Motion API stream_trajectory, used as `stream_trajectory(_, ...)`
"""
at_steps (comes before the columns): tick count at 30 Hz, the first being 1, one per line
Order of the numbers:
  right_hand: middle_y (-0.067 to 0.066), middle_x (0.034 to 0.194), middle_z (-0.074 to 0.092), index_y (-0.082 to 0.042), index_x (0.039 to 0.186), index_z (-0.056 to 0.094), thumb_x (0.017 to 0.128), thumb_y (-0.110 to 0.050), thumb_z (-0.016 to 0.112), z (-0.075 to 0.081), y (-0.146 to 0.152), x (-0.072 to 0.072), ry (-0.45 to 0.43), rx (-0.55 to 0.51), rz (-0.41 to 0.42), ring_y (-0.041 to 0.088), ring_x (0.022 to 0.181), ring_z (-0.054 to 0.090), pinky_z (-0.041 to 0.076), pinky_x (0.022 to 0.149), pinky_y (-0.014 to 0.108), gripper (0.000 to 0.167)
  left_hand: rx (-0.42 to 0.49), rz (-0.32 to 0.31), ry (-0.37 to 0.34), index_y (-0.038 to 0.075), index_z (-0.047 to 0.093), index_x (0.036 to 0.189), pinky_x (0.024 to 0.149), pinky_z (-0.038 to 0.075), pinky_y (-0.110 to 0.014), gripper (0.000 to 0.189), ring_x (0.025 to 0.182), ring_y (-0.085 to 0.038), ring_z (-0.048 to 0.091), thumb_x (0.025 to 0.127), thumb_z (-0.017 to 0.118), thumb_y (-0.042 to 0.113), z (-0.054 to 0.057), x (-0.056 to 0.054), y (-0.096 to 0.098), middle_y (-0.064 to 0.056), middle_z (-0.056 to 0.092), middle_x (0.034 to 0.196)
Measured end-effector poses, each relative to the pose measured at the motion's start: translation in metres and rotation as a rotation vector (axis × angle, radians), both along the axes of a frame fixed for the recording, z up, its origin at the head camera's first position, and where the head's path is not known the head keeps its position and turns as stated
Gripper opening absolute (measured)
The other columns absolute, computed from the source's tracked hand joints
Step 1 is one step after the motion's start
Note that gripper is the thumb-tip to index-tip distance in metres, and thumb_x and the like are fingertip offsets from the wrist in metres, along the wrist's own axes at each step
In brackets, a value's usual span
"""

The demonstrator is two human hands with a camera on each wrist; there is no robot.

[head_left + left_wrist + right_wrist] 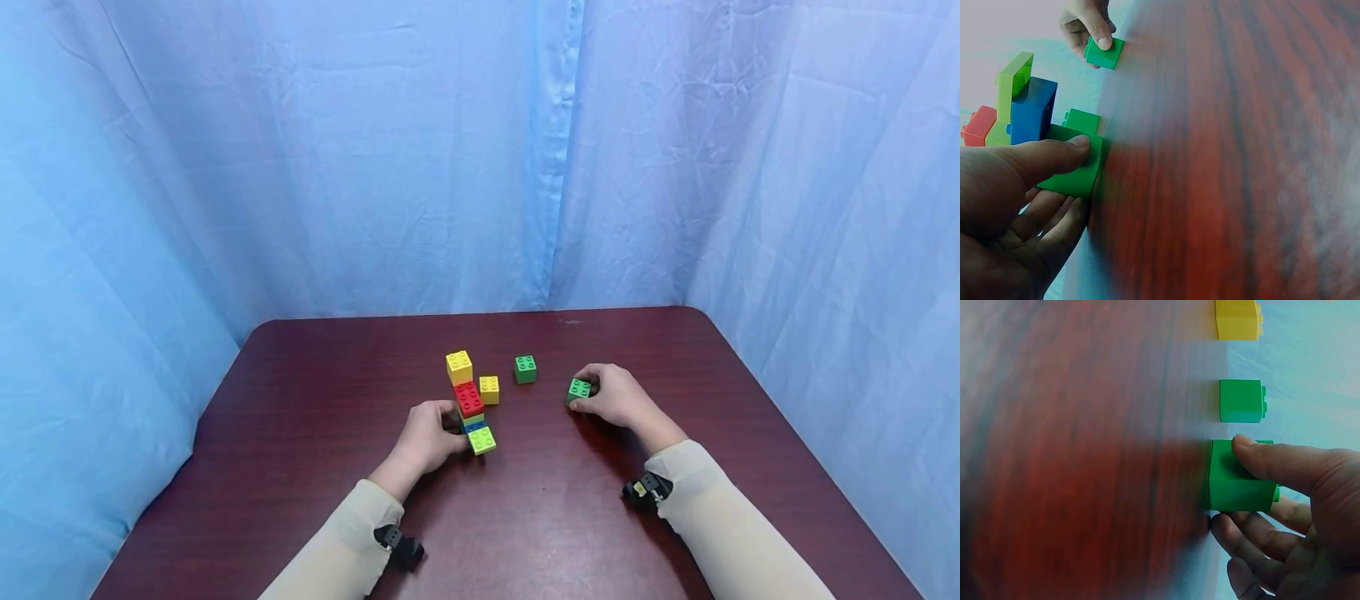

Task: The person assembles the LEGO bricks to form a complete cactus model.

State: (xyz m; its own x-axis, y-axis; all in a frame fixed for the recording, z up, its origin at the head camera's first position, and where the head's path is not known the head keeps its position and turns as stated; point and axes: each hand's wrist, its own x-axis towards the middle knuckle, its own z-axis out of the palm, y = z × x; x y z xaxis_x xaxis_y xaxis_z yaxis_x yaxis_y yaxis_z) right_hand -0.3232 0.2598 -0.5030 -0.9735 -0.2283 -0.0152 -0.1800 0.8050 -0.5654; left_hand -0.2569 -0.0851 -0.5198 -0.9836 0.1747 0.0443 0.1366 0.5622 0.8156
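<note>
A stack of toy building blocks stands on the table. Its lowest block, a green one (pixel 1072 175), is gripped by my left hand (pixel 427 435), thumb on the near face and fingers behind. Above it come a blue block (pixel 1032 112), lime green pieces (pixel 482 440), a red block (pixel 469 398) and, at the top, a yellow block (pixel 459 367). To the right, my right hand (pixel 617 395) pinches a separate green block (pixel 1241 487) between thumb and fingers, at table level. My left hand partly hides the stack's lower end in the head view.
Behind and between the hands lie a loose green block (pixel 525 370) and a loose yellow block (pixel 489 391), the yellow close beside the stack. The dark red wooden table (pixel 555 517) has blue curtains (pixel 375 167) around it.
</note>
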Motion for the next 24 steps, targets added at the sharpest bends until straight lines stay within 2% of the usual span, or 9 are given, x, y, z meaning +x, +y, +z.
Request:
stream_trajectory(12, 0.003, 0.095, 0.067, -0.011, 0.119, 0.072, 0.086, -0.022, 0.088, 0.001, -0.003, 0.002, 0.005, -0.023, -0.024, 0.021, 0.084, 0.058, 0.050, 0.074, 0.040, 0.039, -0.001, 0.002, 0.000, 0.012, 0.077, 0.098, 0.085, 0.058, -0.039, 0.026, 0.088, -0.013, 0.069, 0.077, 0.090, 0.003, 0.001, 0.000, 0.000, 0.006, 0.073, 0.087)
stream_trajectory(18, -0.001, 0.094, 0.070, -0.013, 0.118, 0.076, 0.086, -0.019, 0.088, 0.002, -0.009, 0.007, 0.048, -0.072, 0.006, 0.018, 0.086, 0.061, 0.051, 0.076, 0.037, 0.035, -0.004, 0.002, -0.014, 0.012, 0.077, 0.099, 0.085, 0.058, -0.040, 0.026, 0.088, -0.013, 0.068, 0.078, 0.090, 0.004, 0.002, 0.001, 0.000, 0.005, 0.073, 0.089)
stream_trajectory(24, 0.001, 0.099, 0.071, -0.011, 0.123, 0.076, 0.086, -0.017, 0.087, 0.009, -0.022, 0.015, 0.061, -0.155, 0.060, 0.018, 0.090, 0.067, 0.055, 0.080, 0.039, 0.039, -0.005, -0.001, -0.012, 0.012, 0.077, 0.098, 0.085, 0.058, -0.040, 0.025, 0.088, -0.014, 0.068, 0.078, 0.090, 0.004, 0.002, 0.001, 0.001, 0.004, 0.073, 0.089)
